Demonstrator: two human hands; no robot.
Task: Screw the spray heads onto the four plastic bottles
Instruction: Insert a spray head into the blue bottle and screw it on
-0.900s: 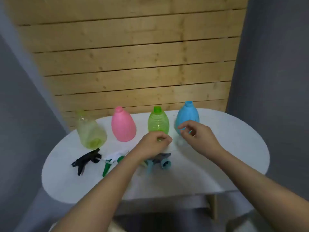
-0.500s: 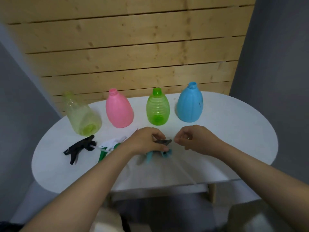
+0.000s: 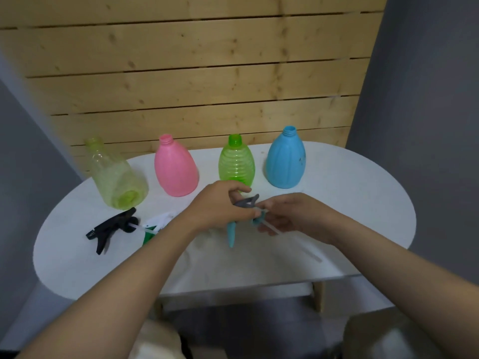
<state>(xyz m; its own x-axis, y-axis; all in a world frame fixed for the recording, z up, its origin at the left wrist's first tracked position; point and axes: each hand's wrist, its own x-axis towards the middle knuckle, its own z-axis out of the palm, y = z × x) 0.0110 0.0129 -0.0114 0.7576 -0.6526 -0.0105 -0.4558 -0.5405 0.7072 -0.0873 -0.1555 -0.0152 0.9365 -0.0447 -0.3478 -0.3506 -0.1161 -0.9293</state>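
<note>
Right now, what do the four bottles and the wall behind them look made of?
Pale yellow bottle: clear plastic; its base shows through the wall.
Green bottle: translucent ribbed plastic, glossy highlights.
Pink bottle: opaque plastic, matte.
Blue bottle: opaque plastic, shallow vertical grooves, dull sheen.
Wall: looks like unpainted wood planks; knots and grain show, though a printed panel can't be excluded.

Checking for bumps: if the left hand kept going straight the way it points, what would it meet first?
Probably the green ribbed bottle, just beyond the left hand holding the blue spray head; depth is unclear.
</note>
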